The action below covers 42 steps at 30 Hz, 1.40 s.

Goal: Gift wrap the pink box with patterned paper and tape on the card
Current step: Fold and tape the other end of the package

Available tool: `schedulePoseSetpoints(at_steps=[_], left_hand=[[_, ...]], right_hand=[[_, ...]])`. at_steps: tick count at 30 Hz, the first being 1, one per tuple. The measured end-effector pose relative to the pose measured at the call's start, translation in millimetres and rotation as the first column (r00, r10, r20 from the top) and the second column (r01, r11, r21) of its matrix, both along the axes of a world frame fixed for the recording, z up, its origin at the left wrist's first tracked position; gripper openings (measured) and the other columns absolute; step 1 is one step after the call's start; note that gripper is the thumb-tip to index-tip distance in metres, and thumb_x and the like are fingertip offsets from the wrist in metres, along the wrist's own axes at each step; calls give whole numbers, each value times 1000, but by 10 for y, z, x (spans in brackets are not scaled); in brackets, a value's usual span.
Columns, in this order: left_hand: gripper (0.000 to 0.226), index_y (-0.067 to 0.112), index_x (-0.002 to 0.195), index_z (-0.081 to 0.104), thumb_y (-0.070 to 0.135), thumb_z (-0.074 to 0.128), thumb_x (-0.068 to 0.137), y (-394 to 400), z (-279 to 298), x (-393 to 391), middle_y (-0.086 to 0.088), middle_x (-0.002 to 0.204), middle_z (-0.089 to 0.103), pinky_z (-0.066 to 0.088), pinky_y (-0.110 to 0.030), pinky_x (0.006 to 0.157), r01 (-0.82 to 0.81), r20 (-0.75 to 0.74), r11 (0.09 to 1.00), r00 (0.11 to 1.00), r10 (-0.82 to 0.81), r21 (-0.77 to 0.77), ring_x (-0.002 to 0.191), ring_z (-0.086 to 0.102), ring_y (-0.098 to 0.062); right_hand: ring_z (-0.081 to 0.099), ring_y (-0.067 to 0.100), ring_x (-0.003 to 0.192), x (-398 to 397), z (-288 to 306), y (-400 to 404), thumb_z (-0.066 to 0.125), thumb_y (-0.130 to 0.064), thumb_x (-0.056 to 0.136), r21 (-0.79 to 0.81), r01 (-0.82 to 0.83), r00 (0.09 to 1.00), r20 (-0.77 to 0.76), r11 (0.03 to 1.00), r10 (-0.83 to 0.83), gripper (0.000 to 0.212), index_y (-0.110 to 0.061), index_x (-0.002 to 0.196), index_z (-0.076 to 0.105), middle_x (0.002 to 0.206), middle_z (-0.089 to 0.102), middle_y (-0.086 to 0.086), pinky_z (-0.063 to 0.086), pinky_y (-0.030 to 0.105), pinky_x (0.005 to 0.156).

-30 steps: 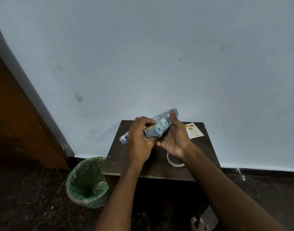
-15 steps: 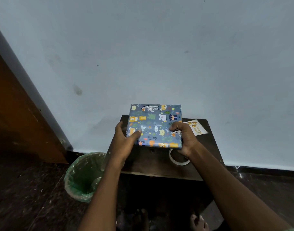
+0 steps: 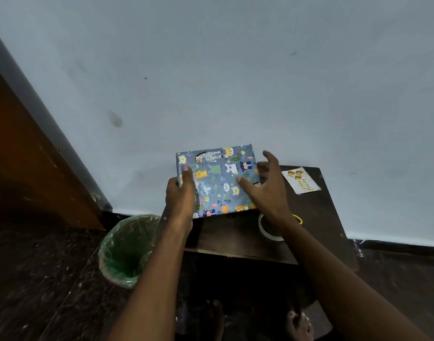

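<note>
Left hand point(image 3: 180, 198) grips the wrapped box point(image 3: 217, 180); right hand point(image 3: 268, 190) spread over it.
We note the left thumb curled over the box's left edge, right fingers splayed, thumb touching the paper. Card point(image 3: 300, 180) lies right of the right hand; tape roll point(image 3: 268, 228) under its wrist, on the table point(image 3: 235, 239).

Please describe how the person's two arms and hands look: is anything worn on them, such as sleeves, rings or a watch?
Both forearms are bare as far as the picture reaches; no sleeve shows. The left hand and the right hand wear no gloves, and no ring, watch or bracelet can be seen on the fingers or wrists. The fingernails look short and unpainted, though the picture is slightly blurred.
</note>
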<state>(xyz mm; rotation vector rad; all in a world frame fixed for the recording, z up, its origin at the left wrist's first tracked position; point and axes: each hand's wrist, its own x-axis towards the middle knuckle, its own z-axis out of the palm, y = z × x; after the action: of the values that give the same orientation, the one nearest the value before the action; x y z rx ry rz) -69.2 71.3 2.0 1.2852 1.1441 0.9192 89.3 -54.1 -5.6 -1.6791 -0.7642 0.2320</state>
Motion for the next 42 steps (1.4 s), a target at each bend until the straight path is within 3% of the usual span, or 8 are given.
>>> schedulePoseSetpoints(at_steps=[7, 12, 18, 23, 28, 33, 38, 42], left_hand=[[43, 25, 83, 45, 61, 45, 108, 94, -55, -42, 4, 78, 49, 37, -33, 61, -11, -15, 1000, 1000, 11, 11, 69, 47, -17], [47, 23, 92, 55, 66, 44, 105, 96, -100, -18, 3, 86, 59, 48, -36, 71, -14, -40, 1000, 999, 15, 27, 77, 59, -18], [62, 21, 100, 58, 79, 38, 98, 125, -158, -1, -2, 94, 66, 60, -50, 86, -39, -93, 999, 995, 41, 22, 90, 68, -28], [56, 17, 103, 56, 70, 40, 104, 152, -180, 27, 2, 91, 61, 58, -40, 78, -3, -105, 1000, 994, 4, 13, 81, 63, -17], [72, 1, 99, 53, 71, 37, 104, 168, -281, 36, 0, 79, 50, 44, -35, 69, -9, -157, 1000, 988, 12, 20, 68, 50, -19], [74, 1, 105, 55, 72, 36, 104, 194, -296, 36, 2, 81, 51, 43, -35, 70, -10, -136, 1000, 991, 12, 19, 75, 53, -22], [53, 21, 87, 47, 70, 38, 105, 165, -295, 29, 4, 78, 50, 58, -45, 80, 20, -160, 998, 987, -11, 56, 70, 52, -17], [49, 24, 82, 45, 65, 40, 108, 151, -293, 27, 3, 75, 48, 53, -35, 68, 42, -151, 992, 988, -23, 119, 65, 49, -15]], right_hand=[[56, 16, 130, -138, -75, 59, 84, -41, 82, 27, 10, 988, 154, 1000, -14, 70, -34, 141, 46, 140, 55, -8, 52, 50, 104], [15, 31, 157, -253, -46, 43, 74, -34, 88, -166, 103, 865, 502, 981, -6, 59, -37, 143, 53, 169, 20, 5, 32, 54, 114], [16, 23, 157, -253, -155, -15, 79, -33, 88, -134, 6, 921, 386, 991, 46, 16, -23, 78, 74, 163, 41, 1, 16, 22, 117], [13, 28, 158, -122, -173, -81, 70, -49, 88, -343, -76, 893, 394, 936, 217, 64, -32, 147, 53, 169, 26, 5, 20, 36, 117], [44, 25, 141, 86, -207, -211, 73, -46, 84, -311, -121, 929, 298, 943, 218, 37, -37, 120, 70, 140, 59, -1, 33, 40, 117], [20, 32, 154, 63, -149, -291, 81, -25, 85, -381, -104, 904, 350, 919, 248, 10, -26, 94, 78, 153, 49, 10, 16, 27, 114], [-1, 27, 158, 67, -104, -222, 75, -36, 92, -425, -116, 871, 390, 898, 297, 52, -36, 141, 59, 169, 21, 10, 23, 51, 121], [6, 32, 157, 100, -153, -157, 60, -31, 94, -419, -99, 879, 389, 903, 277, 50, -37, 143, 56, 165, 27, 10, 23, 55, 121]])
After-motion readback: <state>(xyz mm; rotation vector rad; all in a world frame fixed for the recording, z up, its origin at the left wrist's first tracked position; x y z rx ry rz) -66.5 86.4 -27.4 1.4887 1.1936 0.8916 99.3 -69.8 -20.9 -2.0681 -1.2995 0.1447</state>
